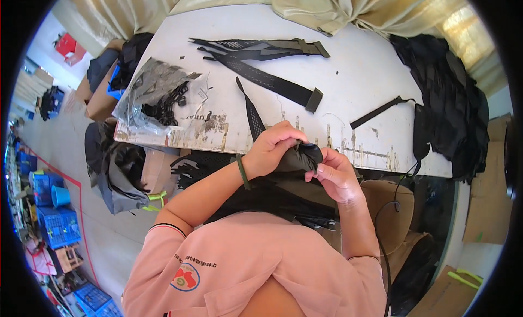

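Just over the near edge of the table, my left hand [271, 149] pinches a black perforated strap [251, 111], whose tapered end runs up onto the tabletop. My right hand [339, 176] grips the strap's other part, a folded dark piece with a shiny black curl. What lies inside the fold is hidden. Farther back are two similar straps with grey-green ends: one strap [272, 80] lies slanting in the middle, and a doubled strap [261, 46] lies behind it.
A clear plastic bag [158, 96] of small black buckles lies on the white table [359, 44] at left. Black fabric pieces [449, 99] hang over its right end. A thin black cord [393, 203] dangles near my right arm. Blue crates [57, 224] stand on the floor at far left.
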{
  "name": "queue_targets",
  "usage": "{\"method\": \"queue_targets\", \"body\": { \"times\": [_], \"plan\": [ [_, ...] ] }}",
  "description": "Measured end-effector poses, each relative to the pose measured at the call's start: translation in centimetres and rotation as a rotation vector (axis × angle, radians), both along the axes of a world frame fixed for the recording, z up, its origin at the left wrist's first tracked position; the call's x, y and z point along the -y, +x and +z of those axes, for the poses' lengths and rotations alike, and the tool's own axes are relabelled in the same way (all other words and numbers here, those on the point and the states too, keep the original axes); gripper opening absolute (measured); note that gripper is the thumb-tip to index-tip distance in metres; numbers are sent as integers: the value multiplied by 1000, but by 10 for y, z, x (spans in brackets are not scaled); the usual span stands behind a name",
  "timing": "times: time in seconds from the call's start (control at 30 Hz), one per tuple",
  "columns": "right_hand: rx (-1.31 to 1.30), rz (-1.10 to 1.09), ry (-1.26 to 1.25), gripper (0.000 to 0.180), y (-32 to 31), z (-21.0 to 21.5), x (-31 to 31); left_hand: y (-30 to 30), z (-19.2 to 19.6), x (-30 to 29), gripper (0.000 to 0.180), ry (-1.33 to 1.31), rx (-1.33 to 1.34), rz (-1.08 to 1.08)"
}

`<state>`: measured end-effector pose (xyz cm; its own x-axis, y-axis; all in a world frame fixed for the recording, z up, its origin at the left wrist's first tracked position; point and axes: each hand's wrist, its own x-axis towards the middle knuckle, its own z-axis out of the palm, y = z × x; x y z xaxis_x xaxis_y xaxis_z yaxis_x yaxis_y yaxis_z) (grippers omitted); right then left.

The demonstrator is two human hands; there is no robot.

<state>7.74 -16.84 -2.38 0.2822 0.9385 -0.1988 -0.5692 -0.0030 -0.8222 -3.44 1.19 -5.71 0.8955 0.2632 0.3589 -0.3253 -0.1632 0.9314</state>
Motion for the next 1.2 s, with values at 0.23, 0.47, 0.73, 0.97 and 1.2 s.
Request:
{"method": "queue_targets", "body": {
  "times": [0.23, 0.47, 0.73, 0.97, 1.2],
  "plan": [
    [829, -323, -279, 8, 11, -8, 9, 2, 32, 19, 23, 53, -294, -177],
    [775, -674, -144, 8, 31, 12, 21, 12, 23, 8, 27, -180, -604, -71],
    [501, -129, -168, 9, 28, 5, 14, 9, 38, 15, 33, -241, -539, -340],
    [567, -676, 165, 11, 74, 53, 73, -35, 43, -33, 35, 410, -526, -369],
    [942, -152, -700, 16, 99, 31, 137, -72, 22, -49, 28, 584, -773, -320]
  ]
}}
